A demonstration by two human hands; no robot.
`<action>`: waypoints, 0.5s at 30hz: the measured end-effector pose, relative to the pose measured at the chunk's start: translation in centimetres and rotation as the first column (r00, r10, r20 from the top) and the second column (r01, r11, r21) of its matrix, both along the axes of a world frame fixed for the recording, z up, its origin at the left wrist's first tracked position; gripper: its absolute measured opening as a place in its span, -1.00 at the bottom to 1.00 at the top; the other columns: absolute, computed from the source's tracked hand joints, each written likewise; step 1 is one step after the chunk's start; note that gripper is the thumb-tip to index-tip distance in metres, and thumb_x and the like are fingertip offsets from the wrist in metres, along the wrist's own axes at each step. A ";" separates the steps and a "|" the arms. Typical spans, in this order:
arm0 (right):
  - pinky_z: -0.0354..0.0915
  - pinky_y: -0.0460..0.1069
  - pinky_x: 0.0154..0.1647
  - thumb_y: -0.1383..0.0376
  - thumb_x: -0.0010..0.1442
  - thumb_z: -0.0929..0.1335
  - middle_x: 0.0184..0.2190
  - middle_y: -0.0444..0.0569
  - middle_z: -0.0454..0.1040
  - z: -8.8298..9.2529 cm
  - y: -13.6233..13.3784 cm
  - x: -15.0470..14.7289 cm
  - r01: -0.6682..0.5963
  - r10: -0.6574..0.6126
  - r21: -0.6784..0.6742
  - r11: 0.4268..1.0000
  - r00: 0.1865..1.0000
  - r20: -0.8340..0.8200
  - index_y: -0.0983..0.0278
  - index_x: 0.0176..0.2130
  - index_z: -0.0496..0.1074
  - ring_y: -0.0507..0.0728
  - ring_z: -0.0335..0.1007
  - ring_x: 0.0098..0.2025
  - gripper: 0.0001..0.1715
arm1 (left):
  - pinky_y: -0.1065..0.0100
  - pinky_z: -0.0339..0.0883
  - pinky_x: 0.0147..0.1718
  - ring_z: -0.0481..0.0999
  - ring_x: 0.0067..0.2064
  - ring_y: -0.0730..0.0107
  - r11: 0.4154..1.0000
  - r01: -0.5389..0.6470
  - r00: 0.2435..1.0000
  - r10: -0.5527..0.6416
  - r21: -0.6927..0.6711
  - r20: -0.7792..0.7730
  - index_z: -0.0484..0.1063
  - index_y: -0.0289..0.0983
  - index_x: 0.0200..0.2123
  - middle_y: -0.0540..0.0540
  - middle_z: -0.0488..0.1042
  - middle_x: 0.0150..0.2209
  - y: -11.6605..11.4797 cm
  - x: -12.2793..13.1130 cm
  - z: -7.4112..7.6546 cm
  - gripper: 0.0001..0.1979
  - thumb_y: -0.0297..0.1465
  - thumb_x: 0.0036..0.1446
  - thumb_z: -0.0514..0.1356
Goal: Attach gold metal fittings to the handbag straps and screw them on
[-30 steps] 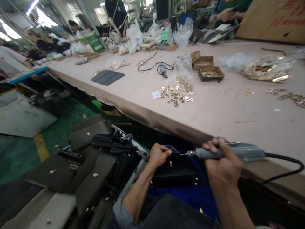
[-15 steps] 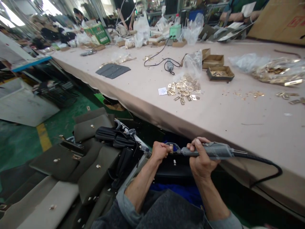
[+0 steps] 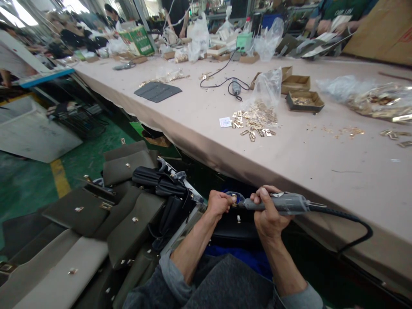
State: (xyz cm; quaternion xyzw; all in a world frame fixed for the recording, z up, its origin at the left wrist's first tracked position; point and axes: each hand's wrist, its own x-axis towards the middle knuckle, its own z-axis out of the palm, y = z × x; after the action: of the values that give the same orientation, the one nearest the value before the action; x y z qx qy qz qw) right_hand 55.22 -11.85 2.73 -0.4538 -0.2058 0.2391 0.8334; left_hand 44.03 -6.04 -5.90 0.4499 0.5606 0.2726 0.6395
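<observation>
Near the table edge my left hand (image 3: 220,202) pinches a small gold metal frame (image 3: 234,200). My right hand (image 3: 271,212) is wrapped round a grey electric screwdriver (image 3: 289,203), which lies level with its tip pointing left at the gold frame. A black cable (image 3: 349,216) runs from the tool's back end to the right. Below the hands is a black bag (image 3: 230,229) with a small metal fitting on it. Whether the tool tip touches the frame is too small to tell.
The pinkish table (image 3: 289,154) bears a pile of gold frames (image 3: 261,116), a small open box (image 3: 304,101) and a dark grey panel (image 3: 157,91). Olive bags (image 3: 77,210) are heaped at the left. Other people stand beyond the table.
The view has shifted slightly, so the table's things appear further right. The screwdriver and my right hand have moved a little left, towards my left hand. Both grips are unchanged.
</observation>
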 end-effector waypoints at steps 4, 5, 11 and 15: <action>0.33 0.01 -0.38 0.32 0.16 0.50 -0.52 -0.17 0.34 -0.2 0.1 -0.2 -0.017 0.017 0.003 1.000 1.000 -0.003 0.31 -0.24 0.43 0.02 0.27 -0.53 -0.79 | 0.47 0.11 -0.73 0.21 -0.71 0.53 1.000 -0.003 1.000 0.003 0.008 0.002 0.61 -0.44 -0.53 -0.04 0.35 -0.73 0.0 -0.1 0.1 -0.80 -0.37 -0.10 0.41; 0.33 0.01 -0.39 0.32 0.17 0.50 -0.52 -0.17 0.34 -0.3 0.0 -0.3 -0.016 0.016 0.001 1.000 1.000 0.008 0.32 -0.23 0.43 0.02 0.27 -0.53 -0.79 | 0.47 0.11 -0.73 0.22 -0.71 0.53 1.000 -0.004 1.000 0.004 0.009 0.001 0.61 -0.44 -0.53 -0.04 0.35 -0.73 -0.1 -0.1 0.1 -0.80 -0.37 -0.10 0.41; 0.37 0.03 -0.38 0.26 0.23 0.47 -0.52 -0.17 0.34 -0.5 -0.3 -0.6 -0.059 0.077 -0.101 0.993 0.981 0.179 0.32 -0.25 0.44 0.05 0.31 -0.53 -0.81 | 0.47 0.12 -0.73 0.22 -0.71 0.53 1.000 0.000 1.000 0.000 -0.006 -0.009 0.61 -0.44 -0.53 -0.04 0.36 -0.71 -0.1 -0.2 0.1 -0.81 -0.38 -0.10 0.41; 0.39 0.06 -0.32 0.26 0.23 0.47 -0.47 -0.13 0.39 -0.6 -0.7 -0.5 -0.133 0.183 -0.183 0.974 0.939 0.291 0.29 -0.25 0.44 0.08 0.37 -0.46 -0.83 | 0.46 0.13 -0.73 0.22 -0.72 0.53 1.000 0.001 1.000 -0.001 -0.014 -0.016 0.61 -0.43 -0.52 -0.02 0.35 -0.72 -0.2 -0.1 -0.1 -0.83 -0.40 -0.10 0.42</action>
State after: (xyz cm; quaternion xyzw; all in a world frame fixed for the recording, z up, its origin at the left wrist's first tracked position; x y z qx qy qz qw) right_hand 54.68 -12.57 2.18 -0.5331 -0.3484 0.2480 0.7300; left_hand 43.88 -6.20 -5.95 0.4479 0.5674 0.2649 0.6382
